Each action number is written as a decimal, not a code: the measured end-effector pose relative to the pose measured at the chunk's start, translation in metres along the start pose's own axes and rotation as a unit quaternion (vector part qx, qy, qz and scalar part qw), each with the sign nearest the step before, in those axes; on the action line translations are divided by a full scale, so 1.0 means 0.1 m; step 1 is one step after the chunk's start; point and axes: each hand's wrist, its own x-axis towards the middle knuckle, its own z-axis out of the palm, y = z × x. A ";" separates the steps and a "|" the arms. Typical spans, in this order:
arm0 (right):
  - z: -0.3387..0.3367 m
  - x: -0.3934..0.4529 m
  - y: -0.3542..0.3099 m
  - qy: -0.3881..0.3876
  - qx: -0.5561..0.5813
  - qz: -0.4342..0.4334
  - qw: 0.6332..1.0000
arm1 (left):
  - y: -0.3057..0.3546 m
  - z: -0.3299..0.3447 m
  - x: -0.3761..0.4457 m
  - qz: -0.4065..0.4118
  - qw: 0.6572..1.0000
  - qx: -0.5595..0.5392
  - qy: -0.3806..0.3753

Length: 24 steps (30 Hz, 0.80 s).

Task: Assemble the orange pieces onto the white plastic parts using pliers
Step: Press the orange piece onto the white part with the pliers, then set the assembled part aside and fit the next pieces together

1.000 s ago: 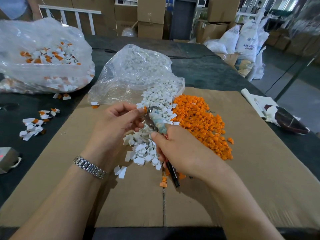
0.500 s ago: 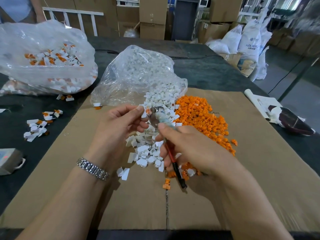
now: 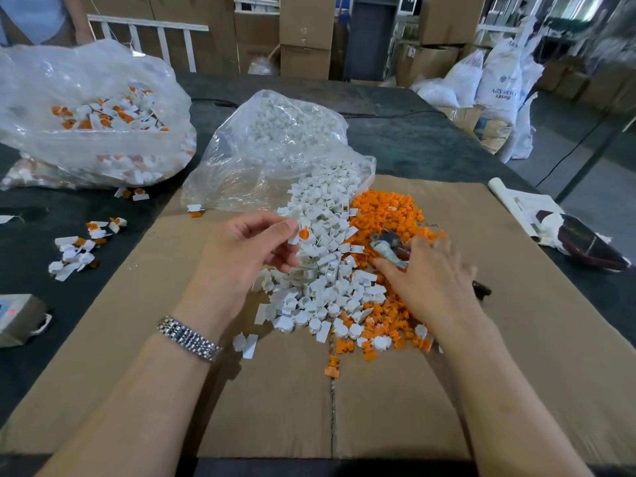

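Both hands apart now, right hand [image 3: 430,277] moved pliers [image 3: 389,247] over orange pieces [image 3: 385,210].

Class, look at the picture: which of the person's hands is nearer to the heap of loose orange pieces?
The right hand: it reaches over the orange heap holding the pliers. The left hand is off to the heap's left, across the white parts, pinching an assembled piece.

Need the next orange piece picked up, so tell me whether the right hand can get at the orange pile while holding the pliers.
Probably yes: the right hand already hovers over the orange pile, nothing lies between them, though its fingers grip the pliers.
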 end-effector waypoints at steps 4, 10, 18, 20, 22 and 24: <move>-0.08 -0.07 -0.14 0.083 0.194 -0.191 0.959 | -0.01 -0.01 -0.01 -0.002 0.999 0.044 -0.024; -0.05 -0.23 -0.44 0.080 0.353 -0.370 0.856 | -0.03 -0.03 0.02 -0.043 0.995 0.053 -0.073; 0.01 -0.22 -0.38 0.162 0.396 -0.355 0.831 | -0.05 -0.10 0.01 -0.060 0.977 -0.039 -0.201; 0.04 -0.25 -0.40 0.162 0.366 -0.363 0.841 | -0.04 -0.06 0.00 -0.049 0.981 -0.022 -0.186; 0.06 -0.27 -0.42 0.164 0.350 -0.363 0.848 | -0.04 -0.03 0.00 -0.041 0.987 -0.024 -0.156; 0.07 -0.27 -0.44 0.169 0.346 -0.359 0.850 | -0.02 -0.01 -0.02 -0.028 0.990 -0.024 -0.139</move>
